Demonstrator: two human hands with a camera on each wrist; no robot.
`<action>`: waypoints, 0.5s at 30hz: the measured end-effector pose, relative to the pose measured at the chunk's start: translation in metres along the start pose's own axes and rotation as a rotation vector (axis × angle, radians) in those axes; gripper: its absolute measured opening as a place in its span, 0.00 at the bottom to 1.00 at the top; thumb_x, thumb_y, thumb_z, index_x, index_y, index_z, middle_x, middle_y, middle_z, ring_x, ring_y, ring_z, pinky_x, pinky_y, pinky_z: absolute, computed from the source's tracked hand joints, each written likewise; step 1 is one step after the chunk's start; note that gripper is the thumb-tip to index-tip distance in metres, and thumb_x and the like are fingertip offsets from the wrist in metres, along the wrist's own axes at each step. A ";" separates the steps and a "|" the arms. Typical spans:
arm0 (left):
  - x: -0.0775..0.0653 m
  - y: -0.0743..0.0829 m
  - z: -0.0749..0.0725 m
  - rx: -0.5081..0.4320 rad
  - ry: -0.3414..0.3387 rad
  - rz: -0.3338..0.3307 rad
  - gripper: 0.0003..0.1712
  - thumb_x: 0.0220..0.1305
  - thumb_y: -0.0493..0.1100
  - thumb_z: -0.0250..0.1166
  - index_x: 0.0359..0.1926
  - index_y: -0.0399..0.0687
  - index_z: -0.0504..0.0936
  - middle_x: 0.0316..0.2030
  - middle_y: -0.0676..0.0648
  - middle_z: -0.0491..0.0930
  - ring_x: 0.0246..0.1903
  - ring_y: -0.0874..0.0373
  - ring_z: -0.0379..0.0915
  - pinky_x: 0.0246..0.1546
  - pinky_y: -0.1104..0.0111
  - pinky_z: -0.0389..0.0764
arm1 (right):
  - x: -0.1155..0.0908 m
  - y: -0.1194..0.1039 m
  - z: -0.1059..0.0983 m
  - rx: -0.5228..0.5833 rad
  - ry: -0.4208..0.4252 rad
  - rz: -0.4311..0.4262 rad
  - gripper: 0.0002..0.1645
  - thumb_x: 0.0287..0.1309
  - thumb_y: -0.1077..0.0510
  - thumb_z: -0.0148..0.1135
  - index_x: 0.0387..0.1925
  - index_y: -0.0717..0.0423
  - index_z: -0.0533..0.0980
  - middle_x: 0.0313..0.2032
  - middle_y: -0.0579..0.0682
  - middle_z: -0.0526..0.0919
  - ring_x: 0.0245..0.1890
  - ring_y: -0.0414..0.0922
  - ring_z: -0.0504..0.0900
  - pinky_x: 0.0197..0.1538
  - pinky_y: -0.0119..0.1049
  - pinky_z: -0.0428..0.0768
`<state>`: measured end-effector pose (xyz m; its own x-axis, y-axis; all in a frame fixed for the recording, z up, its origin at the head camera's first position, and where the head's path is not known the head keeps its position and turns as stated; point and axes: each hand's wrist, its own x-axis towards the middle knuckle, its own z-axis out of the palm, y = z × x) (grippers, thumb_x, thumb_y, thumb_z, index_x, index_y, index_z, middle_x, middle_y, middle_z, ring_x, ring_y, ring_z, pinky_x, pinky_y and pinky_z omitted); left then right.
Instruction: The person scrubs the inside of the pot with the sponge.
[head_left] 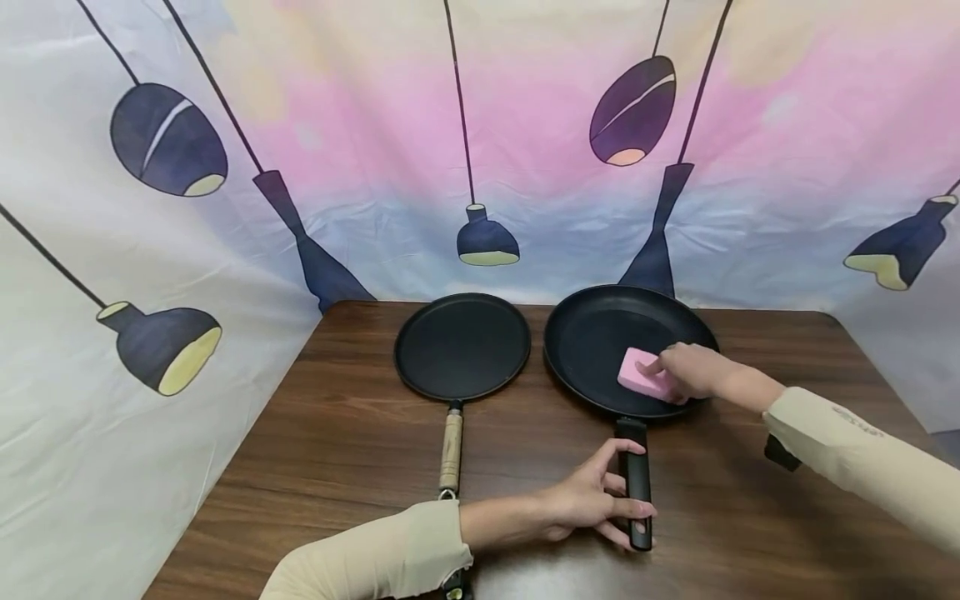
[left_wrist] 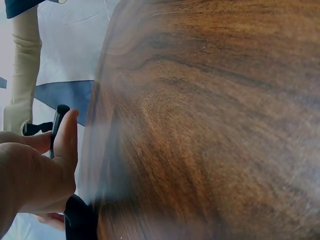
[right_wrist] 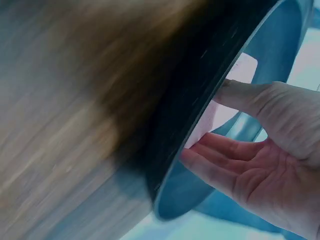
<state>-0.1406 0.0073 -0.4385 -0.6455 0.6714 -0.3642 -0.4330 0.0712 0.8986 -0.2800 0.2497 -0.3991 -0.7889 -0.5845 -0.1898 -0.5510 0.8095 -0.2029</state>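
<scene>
A black frying pan (head_left: 592, 333) sits at the right on the wooden table. My right hand (head_left: 693, 371) grips a pink sponge (head_left: 636, 379) against the inside of the pan, near its right side. In the right wrist view, the thumb and fingers of the right hand (right_wrist: 270, 145) hold the sponge (right_wrist: 245, 70) between them, just inside the pan's rim (right_wrist: 172, 200). My left hand (head_left: 585, 500) holds the pan's black handle (head_left: 637, 475), fingers across it and beside it. The left wrist view shows the handle (left_wrist: 61, 112) between thumb and fingers of the left hand (left_wrist: 37, 170).
A flat black griddle pan (head_left: 462, 346) with a wooden handle (head_left: 451, 450) lies left of the frying pan. My left forearm crosses over its handle end. Behind the table (head_left: 337, 433) hangs a cloth backdrop (head_left: 375, 125) printed with lamps.
</scene>
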 end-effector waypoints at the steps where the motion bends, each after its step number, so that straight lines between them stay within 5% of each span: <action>1: 0.000 0.000 0.000 -0.006 0.002 -0.004 0.33 0.69 0.28 0.63 0.64 0.65 0.65 0.39 0.44 0.84 0.39 0.46 0.87 0.37 0.55 0.91 | -0.001 -0.004 0.001 -0.003 0.004 -0.018 0.30 0.52 0.75 0.70 0.58 0.61 0.82 0.40 0.59 0.86 0.33 0.45 0.79 0.33 0.34 0.81; 8: -0.002 -0.002 -0.001 -0.044 -0.005 -0.035 0.33 0.69 0.27 0.63 0.62 0.67 0.66 0.40 0.43 0.83 0.45 0.36 0.86 0.42 0.52 0.90 | 0.019 -0.011 -0.003 0.067 -0.073 0.006 0.30 0.51 0.75 0.71 0.58 0.60 0.82 0.54 0.67 0.84 0.35 0.45 0.77 0.33 0.31 0.77; 15: -0.003 0.000 -0.004 -0.034 -0.004 -0.041 0.35 0.68 0.26 0.63 0.62 0.70 0.66 0.38 0.43 0.80 0.44 0.39 0.86 0.40 0.52 0.91 | 0.052 0.032 -0.019 0.057 -0.049 0.130 0.33 0.51 0.72 0.72 0.61 0.67 0.77 0.37 0.65 0.85 0.29 0.45 0.74 0.33 0.34 0.77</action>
<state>-0.1413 0.0027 -0.4381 -0.6239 0.6716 -0.3995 -0.4805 0.0734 0.8739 -0.3436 0.2464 -0.3968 -0.8375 -0.4783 -0.2643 -0.4278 0.8748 -0.2275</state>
